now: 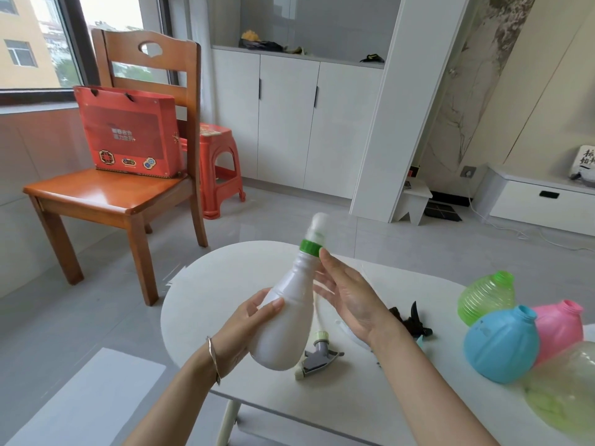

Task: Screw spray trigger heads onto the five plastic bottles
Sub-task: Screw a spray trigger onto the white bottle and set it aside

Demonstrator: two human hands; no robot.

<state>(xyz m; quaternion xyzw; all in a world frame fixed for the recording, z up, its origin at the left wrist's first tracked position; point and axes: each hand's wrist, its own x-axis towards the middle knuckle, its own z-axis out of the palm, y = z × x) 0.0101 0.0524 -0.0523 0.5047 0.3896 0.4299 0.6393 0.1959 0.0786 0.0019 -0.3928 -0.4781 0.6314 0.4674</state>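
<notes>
My left hand [249, 326] grips the belly of a white bottle [289, 320], held tilted above the white table [206, 284]. A spray head with a green collar [310, 246] sits on its neck; the head's top is blurred. My right hand [349, 297] is beside the neck with fingers spread, one fingertip touching the green collar. A grey trigger head [317, 355] and a black trigger head [410, 318] lie on the table. At the right lie a green bottle [486, 296], a blue bottle [500, 344], a pink bottle [561, 329] and a pale yellow-green bottle [566, 391], all with bare necks.
A wooden chair [109, 194] with a red gift bag [128, 133] stands beyond the table at left, a red plastic stool [222, 169] behind it. White cabinets [289, 123] line the back wall. The table's rounded edge faces the chair.
</notes>
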